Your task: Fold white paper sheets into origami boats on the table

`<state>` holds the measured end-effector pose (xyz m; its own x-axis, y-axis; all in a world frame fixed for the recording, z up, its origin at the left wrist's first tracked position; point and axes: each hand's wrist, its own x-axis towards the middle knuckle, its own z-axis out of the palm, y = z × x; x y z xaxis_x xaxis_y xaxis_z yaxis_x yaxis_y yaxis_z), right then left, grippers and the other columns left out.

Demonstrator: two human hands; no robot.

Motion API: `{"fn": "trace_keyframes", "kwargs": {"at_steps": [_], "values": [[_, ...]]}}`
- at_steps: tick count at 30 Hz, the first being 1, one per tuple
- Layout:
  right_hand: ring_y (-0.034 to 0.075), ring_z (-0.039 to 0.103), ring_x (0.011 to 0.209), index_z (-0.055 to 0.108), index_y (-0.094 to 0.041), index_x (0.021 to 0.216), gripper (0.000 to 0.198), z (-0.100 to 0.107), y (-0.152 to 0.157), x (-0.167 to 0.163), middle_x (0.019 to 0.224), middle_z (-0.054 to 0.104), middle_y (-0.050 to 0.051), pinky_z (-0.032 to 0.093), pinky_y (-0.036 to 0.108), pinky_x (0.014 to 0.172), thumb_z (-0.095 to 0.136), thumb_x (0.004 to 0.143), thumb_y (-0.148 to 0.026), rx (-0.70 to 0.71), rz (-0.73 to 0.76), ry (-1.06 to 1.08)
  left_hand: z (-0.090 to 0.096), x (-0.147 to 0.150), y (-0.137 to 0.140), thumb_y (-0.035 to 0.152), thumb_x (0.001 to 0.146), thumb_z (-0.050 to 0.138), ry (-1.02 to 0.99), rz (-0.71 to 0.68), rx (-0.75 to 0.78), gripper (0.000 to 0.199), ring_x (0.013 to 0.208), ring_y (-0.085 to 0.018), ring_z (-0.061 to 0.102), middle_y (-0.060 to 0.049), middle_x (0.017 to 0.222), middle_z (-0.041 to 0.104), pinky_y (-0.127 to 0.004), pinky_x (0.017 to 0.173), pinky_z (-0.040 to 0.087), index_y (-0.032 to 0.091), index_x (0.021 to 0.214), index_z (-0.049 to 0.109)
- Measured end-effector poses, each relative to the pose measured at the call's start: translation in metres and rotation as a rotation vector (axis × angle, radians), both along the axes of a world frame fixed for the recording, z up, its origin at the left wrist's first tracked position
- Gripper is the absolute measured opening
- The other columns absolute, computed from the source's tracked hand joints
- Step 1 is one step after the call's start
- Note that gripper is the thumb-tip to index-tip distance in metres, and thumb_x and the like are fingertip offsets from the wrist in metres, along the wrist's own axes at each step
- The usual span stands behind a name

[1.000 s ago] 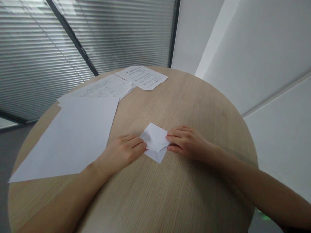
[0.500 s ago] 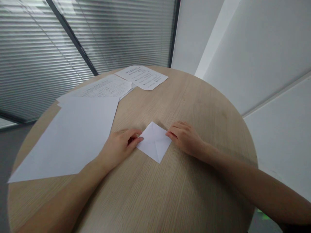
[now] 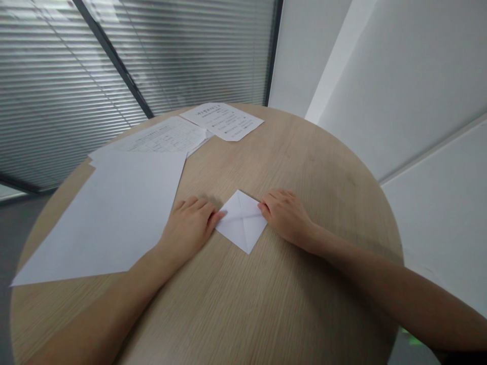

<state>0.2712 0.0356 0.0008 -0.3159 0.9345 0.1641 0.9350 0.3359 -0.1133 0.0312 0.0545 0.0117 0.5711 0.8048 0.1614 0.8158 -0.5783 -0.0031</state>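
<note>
A small folded square of white paper point(image 3: 242, 223) lies on the wooden table with its corners pointing up, down and sideways. Crease lines cross at its middle. My left hand point(image 3: 192, 220) pinches the left corner, thumb on top and the other fingers curled beside it. At the opposite corner, my right hand point(image 3: 286, 213) grips the paper between thumb and fingers. The fingertips of both hands are partly hidden under or behind the paper's side corners.
A large blank white sheet point(image 3: 122, 213) covers the table's left side. Beyond it lie a printed grid sheet point(image 3: 163, 134) and a printed text page point(image 3: 224, 121). The round table point(image 3: 304, 152) ends near window blinds point(image 3: 205, 50) and a white wall point(image 3: 418, 91).
My left hand has rolled over, its fingers now curled and its thumb pressed at the left corner. The folded paper has shifted very slightly. My right hand has edged a little to the left.
</note>
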Motion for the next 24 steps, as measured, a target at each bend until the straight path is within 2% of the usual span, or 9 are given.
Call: {"fn": "trace_keyframes", "kwargs": {"at_steps": [4, 13, 16, 18, 20, 22, 24], "values": [[0.024, 0.061, 0.090, 0.066, -0.016, 0.088, 0.025, 0.001, 0.001, -0.002, 0.091, 0.070, 0.009, 0.037, 0.036, 0.077, 0.046, 0.099, -0.025, -0.002, -0.017, -0.016, 0.000, 0.004, 0.000, 0.042, 0.102, 0.031, 0.006, 0.039, -0.023, 0.049, 0.081, -0.027, 0.059, -0.010, 0.076, 0.065, -0.042, 0.076, 0.042, 0.019, 0.072, 0.062], [0.025, 0.063, 0.089, 0.067, -0.016, 0.087, 0.026, 0.002, 0.004, -0.004, 0.091, 0.071, 0.010, 0.038, 0.036, 0.075, 0.045, 0.098, -0.024, -0.017, -0.026, -0.039, 0.001, 0.009, -0.002, 0.040, 0.101, 0.036, 0.105, 0.053, 0.052, 0.044, 0.087, -0.031, 0.061, -0.012, 0.081, 0.066, -0.046, 0.076, 0.044, 0.017, 0.078, 0.065], [0.024, 0.063, 0.087, 0.067, -0.016, 0.087, 0.025, 0.002, 0.005, -0.005, 0.090, 0.071, 0.010, 0.038, 0.036, 0.074, 0.046, 0.097, -0.025, -0.025, -0.031, -0.050, 0.002, 0.010, -0.005, 0.035, 0.100, 0.039, 0.087, 0.058, 0.121, 0.037, 0.096, -0.035, 0.062, -0.017, 0.093, 0.068, -0.052, 0.082, 0.045, 0.015, 0.088, 0.067], [0.025, 0.063, 0.088, 0.067, -0.016, 0.087, 0.025, 0.003, 0.005, -0.005, 0.090, 0.071, 0.010, 0.038, 0.036, 0.074, 0.046, 0.097, -0.025, -0.026, -0.032, -0.052, 0.001, 0.013, -0.006, 0.028, 0.100, 0.039, 0.033, -0.036, 0.154, 0.032, 0.114, -0.036, 0.058, -0.019, 0.118, 0.065, -0.054, 0.095, 0.043, 0.014, 0.106, 0.067], [0.025, 0.064, 0.088, 0.067, -0.016, 0.088, 0.025, 0.003, 0.005, -0.005, 0.090, 0.072, 0.010, 0.038, 0.036, 0.075, 0.046, 0.097, -0.024, -0.021, -0.030, -0.049, -0.002, 0.016, -0.007, 0.032, 0.101, 0.038, -0.021, -0.226, 0.116, 0.037, 0.135, -0.034, 0.044, -0.016, 0.143, 0.052, -0.054, 0.110, 0.033, 0.016, 0.129, 0.058], [0.025, 0.064, 0.089, 0.067, -0.016, 0.089, 0.025, 0.002, 0.005, -0.005, 0.090, 0.072, 0.010, 0.038, 0.036, 0.076, 0.045, 0.097, -0.024, -0.011, -0.022, -0.045, -0.007, 0.020, -0.007, 0.051, 0.100, 0.039, -0.043, -0.379, 0.010, 0.057, 0.146, -0.032, 0.030, -0.015, 0.156, 0.037, -0.052, 0.117, 0.025, 0.017, 0.145, 0.042], [0.025, 0.064, 0.089, 0.067, -0.016, 0.088, 0.026, 0.002, 0.005, -0.005, 0.090, 0.072, 0.010, 0.038, 0.037, 0.077, 0.045, 0.097, -0.025, -0.006, -0.020, -0.047, -0.012, 0.023, -0.006, 0.067, 0.094, 0.036, -0.039, -0.419, -0.093, 0.078, 0.148, -0.032, 0.024, -0.018, 0.159, 0.030, -0.052, 0.118, 0.023, 0.015, 0.151, 0.030]]}}
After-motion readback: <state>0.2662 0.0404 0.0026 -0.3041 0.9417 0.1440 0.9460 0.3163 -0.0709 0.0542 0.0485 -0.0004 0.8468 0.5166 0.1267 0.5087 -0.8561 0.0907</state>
